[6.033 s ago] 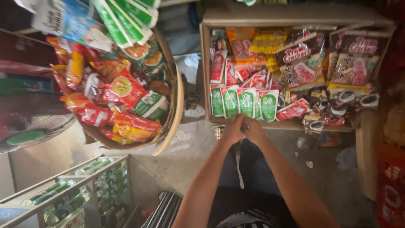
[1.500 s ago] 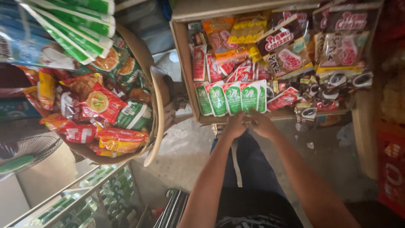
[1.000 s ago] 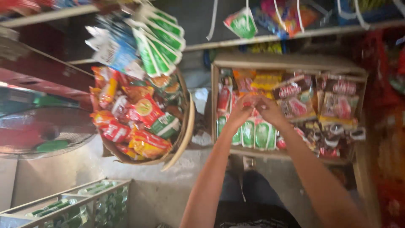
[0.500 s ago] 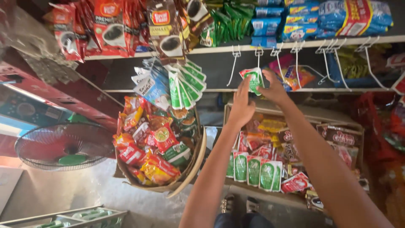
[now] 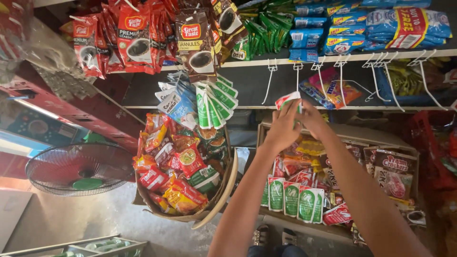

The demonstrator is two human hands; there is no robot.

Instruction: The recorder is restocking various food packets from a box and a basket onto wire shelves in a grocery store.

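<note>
So from the head view I'm looking at both hands raised up to the white wire hooks (image 5: 299,78) under the shelf edge. The left hand (image 5: 282,128) and right hand (image 5: 312,119) meet on a small white, green and red sachet (image 5: 289,99), which sits right at the fingertips, just below one of the hooks. The left grip is curled closed on the sachet's lower edge; the right one pinches it from the other side, fingers mostly shut around it. I can't tell if the packet is actually on the hook or just held against it.

Containers: directly under the arms there's a wooden box (image 5: 404,152) stuffed with glossy foil snack packs and a row of green-and-white sachets (image 5: 291,200) hanging off its front. To the left, a round woven basket (image 5: 216,202) is crammed with crinkly red, orange and yellow packets. Above the basket hangs a fan of green-and-white sachet strips (image 5: 214,102), and red and brown coffee pouches (image 5: 138,38) dangle higher up. Blue packs (image 5: 333,28) are stacked on the top shelf. A round wire-grille fan (image 5: 78,169) sits lower left.
</note>
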